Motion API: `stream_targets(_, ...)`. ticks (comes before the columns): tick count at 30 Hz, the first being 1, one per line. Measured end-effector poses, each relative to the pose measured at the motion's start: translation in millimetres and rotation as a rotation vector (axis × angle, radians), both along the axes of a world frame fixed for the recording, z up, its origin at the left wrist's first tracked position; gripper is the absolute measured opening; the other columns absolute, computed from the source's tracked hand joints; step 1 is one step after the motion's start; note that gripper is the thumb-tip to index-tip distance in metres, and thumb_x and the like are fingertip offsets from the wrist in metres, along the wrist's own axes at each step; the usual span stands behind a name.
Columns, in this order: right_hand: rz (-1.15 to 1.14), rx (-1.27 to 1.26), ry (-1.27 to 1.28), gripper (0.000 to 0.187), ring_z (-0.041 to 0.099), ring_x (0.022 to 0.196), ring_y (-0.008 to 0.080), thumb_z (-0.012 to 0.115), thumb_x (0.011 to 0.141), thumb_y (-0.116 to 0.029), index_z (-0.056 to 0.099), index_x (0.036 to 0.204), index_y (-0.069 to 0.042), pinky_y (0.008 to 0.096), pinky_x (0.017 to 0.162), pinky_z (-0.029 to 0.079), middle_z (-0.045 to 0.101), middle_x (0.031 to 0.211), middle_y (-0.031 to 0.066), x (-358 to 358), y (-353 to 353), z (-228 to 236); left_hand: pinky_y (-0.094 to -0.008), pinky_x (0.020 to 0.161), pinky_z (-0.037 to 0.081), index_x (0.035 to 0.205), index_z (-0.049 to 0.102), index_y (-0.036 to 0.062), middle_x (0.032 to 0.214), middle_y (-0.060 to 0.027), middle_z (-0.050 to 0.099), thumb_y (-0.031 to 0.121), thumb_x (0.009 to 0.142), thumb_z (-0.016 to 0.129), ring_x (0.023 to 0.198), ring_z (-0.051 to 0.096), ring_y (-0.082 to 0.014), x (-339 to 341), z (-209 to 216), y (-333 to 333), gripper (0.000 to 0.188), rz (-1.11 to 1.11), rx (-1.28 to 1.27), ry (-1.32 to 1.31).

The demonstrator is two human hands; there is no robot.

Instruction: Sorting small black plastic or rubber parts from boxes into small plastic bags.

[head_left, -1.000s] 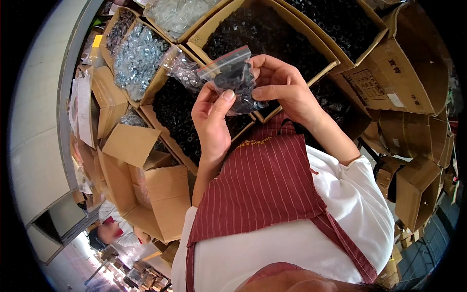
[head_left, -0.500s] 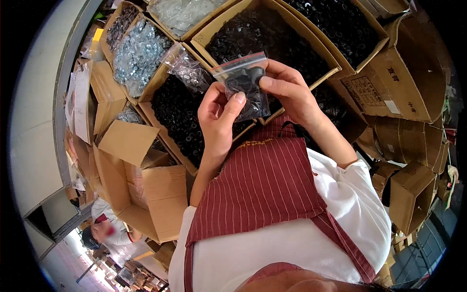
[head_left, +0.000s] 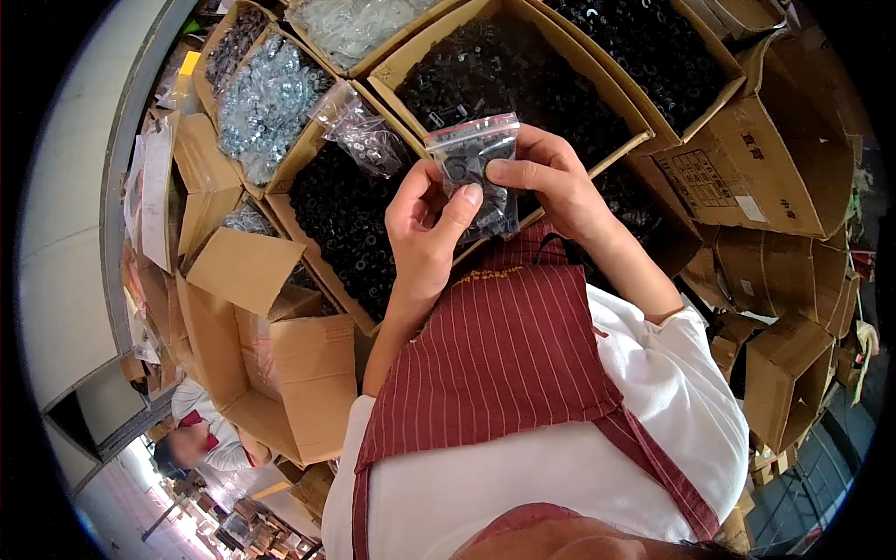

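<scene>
A small clear zip bag [head_left: 483,207] with a red strip along its top is held up in front of my chest. Dark round parts show through its plastic. My left hand [head_left: 427,224] pinches the bag's left side, with the thumb lying across its front. On the other edge, my right hand [head_left: 553,177] grips it between thumb and curled fingers. Both hands are closed on the bag, and the fingers behind it are partly hidden. Just beyond my left hand, another clear bag [head_left: 369,140] with small light parts rests at the edge of a carton of black parts [head_left: 341,219].
Ahead stand open cartons: one of black pieces [head_left: 513,70], one of black rings [head_left: 644,47], one of silvery bagged parts [head_left: 266,103]. An open carton [head_left: 313,373] is at my left, an open-topped one [head_left: 747,177] at right. Another person [head_left: 210,429] is at lower left.
Both hands have shifted slightly with the bag, which now sits a little lower and to the right. The dark parts inside look more spread out.
</scene>
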State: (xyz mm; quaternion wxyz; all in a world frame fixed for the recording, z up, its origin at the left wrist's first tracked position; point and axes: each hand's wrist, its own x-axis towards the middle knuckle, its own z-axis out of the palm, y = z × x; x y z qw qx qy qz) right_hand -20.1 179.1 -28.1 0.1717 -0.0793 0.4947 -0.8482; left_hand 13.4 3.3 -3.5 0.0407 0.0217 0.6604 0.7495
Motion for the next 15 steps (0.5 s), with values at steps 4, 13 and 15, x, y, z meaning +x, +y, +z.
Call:
stream_targets(4, 0.008, 0.05, -0.018, 0.036, 0.064, 0.1, 0.0116, 0.07, 0.094, -0.022, 0.066, 0.121, 0.0, 0.0293, 0.093, 0.049, 0.07, 0.106, 0.005, 1.9, 1.5, 2.7, -0.0212, 0.074, 0.045, 0.104, 0.061, 0.0027, 0.093, 0.0021, 0.061, 0.009, 0.094, 0.067, 0.083, 0.055, -0.0038, 0.1, 1.4, 1.7, 0.013, -0.021, -0.019, -0.002)
stream_targets(13, 0.02, 0.123, 0.082, 0.032, 0.064, 0.098, 0.011, 0.074, 0.092, -0.018, 0.065, 0.118, -0.001, 0.0289, 0.088, 0.051, 0.07, 0.107, 0.0046, -0.5, -3.2, 8.1, -0.0231, 0.069, 0.048, 0.108, 0.066, 0.0009, 0.087, 0.0006, 0.065, 0.011, 0.09, 0.072, 0.076, 0.058, -0.0054, -1.6, 0.0, 1.2, 0.021, 0.019, -0.168, 0.043)
stream_targets(15, 0.011, 0.261, 0.159, 0.037, 0.064, 0.096, 0.0127, 0.078, 0.085, -0.012, 0.065, 0.118, -0.003, 0.0289, 0.087, 0.052, 0.069, 0.106, 0.0052, -4.0, 8.5, 0.4, -0.0248, 0.069, 0.05, 0.11, 0.067, 0.0016, 0.086, -0.002, 0.068, 0.014, 0.088, 0.075, 0.075, 0.062, -0.0085, -2.5, 10.6, -2.6, 0.026, -0.085, -0.431, 0.088)
